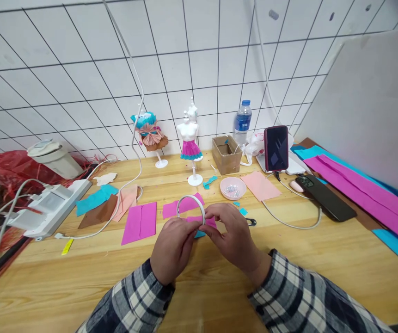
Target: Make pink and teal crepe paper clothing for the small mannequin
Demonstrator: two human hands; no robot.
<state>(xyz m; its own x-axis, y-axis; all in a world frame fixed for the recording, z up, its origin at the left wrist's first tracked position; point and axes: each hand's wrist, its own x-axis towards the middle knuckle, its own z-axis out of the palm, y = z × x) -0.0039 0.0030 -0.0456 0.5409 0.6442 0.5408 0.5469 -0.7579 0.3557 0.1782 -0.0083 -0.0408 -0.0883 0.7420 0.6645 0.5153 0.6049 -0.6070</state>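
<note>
Between my two hands is a narrow roll of white tape (191,200), held up on edge just above the table. My left hand (173,247) has its fingers closed on the lower part of the roll. With thumb and index finger, my right hand (231,233) pinches its right side. Beneath and behind the roll lie pink crepe paper pieces (171,211) and a small blue scrap (199,234). A folded pink sheet (139,223) rests left of my left hand. Beyond stands a white mannequin (188,129) wearing a pink skirt (191,149) with a blue hem.
Scissors (251,222) lie partly hidden by my right hand. Behind are a dish of beads (233,188), a cardboard box (226,155), a bottle (243,122) and a dressed mannequin (152,132). Phones (325,196) and paper strips (358,189) lie right; a power strip (58,210) left.
</note>
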